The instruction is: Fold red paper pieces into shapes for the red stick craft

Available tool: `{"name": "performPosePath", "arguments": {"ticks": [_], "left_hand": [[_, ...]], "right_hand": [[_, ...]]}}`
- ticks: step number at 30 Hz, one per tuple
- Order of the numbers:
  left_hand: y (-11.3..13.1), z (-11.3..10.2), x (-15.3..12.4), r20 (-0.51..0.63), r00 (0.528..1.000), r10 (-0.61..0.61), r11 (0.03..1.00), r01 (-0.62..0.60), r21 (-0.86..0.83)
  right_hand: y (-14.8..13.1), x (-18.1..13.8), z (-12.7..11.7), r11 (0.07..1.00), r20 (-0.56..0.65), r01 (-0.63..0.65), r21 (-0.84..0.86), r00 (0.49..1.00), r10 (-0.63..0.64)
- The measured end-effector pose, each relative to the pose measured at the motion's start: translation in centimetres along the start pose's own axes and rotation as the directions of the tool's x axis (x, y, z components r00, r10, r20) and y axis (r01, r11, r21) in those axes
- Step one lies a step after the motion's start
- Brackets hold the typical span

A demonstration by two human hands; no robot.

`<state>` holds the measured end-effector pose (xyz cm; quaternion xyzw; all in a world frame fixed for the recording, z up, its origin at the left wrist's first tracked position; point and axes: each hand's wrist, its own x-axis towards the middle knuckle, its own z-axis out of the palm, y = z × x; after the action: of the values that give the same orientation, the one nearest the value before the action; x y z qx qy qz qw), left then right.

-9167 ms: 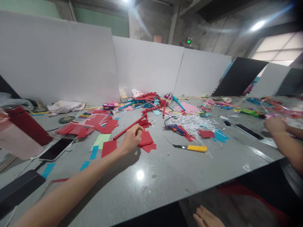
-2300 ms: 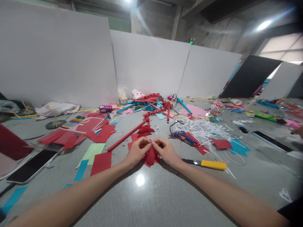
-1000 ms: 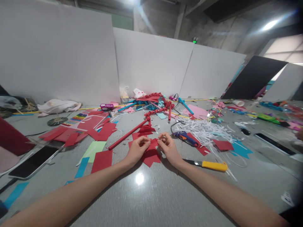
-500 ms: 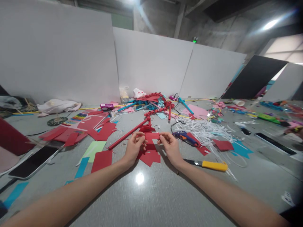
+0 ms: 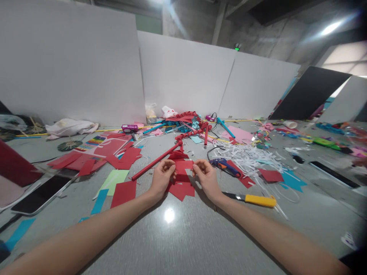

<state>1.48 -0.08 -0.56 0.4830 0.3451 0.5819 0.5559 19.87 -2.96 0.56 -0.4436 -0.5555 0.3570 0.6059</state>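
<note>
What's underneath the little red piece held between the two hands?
More red pieces lie on the grey table below the held red piece; what it directly covers cannot be seen.

Red paper piece (image 5: 184,165): oblong, flat, held above red scraps (image 5: 182,191).

From the person's head, one camera looks forward and down across the tabletop (image 5: 172,248), nearest at bottom centre.

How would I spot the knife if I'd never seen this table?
On the grey table, find the right hand, pinching red paper. Just right of its wrist lies the knife. Its yellow handle sets it apart from the blue glue gun and white strips.
</note>
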Motion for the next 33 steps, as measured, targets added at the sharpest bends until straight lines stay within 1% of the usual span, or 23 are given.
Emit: {"name": "performPosePath", "arguments": {"ticks": [3, 6, 11, 15, 23, 26, 30, 33], "left_hand": [[-0.15, -0.1, 0.05, -0.019, 0.999, -0.036, 0.999, 0.036, -0.028], [-0.09, -0.14, 0.03, -0.035, 0.997, -0.065, 0.997, 0.063, -0.05], [0.05, -0.07, 0.09, -0.055, 0.998, -0.02, 0.999, 0.018, -0.04], [-0.02, -0.07, 0.17, -0.028, 1.0, -0.003, 1.0, 0.003, -0.003], [0.58, 0.11, -0.1, 0.009, 0.999, -0.037, 0.995, 0.037, 0.088], [0.72, 0.15, -0.17, 0.011, 0.999, -0.035, 0.993, 0.033, 0.115], [0.76, 0.13, -0.21, 0.026, 0.999, -0.028, 0.992, 0.025, 0.125], [0.72, 0.13, -0.22, 0.024, 0.999, -0.025, 0.993, 0.022, 0.118]], "right_hand": [[0.03, -0.06, -0.02, 1.0, 0.027, -0.007, -0.009, 1.0, 0.008], [0.07, -0.09, 0.02, 0.999, 0.038, -0.015, 0.033, 0.999, 0.014], [0.07, 0.04, 0.17, 0.998, 0.02, -0.023, 0.062, 1.0, 0.022], [0.3, 0.15, 0.1, 0.999, 0.002, -0.026, 0.046, 1.0, 0.026], [0.21, 0.16, 0.09, 0.999, -0.036, 0.031, -0.034, 0.999, -0.032], [0.11, 0.12, 0.19, 0.999, -0.029, 0.034, -0.013, 0.999, -0.034], [0.05, 0.12, 0.33, 0.999, -0.032, -0.005, 0.044, 0.999, 0.006], [-0.06, 0.14, 0.31, 0.999, -0.018, -0.019, 0.034, 1.0, 0.02]]}}
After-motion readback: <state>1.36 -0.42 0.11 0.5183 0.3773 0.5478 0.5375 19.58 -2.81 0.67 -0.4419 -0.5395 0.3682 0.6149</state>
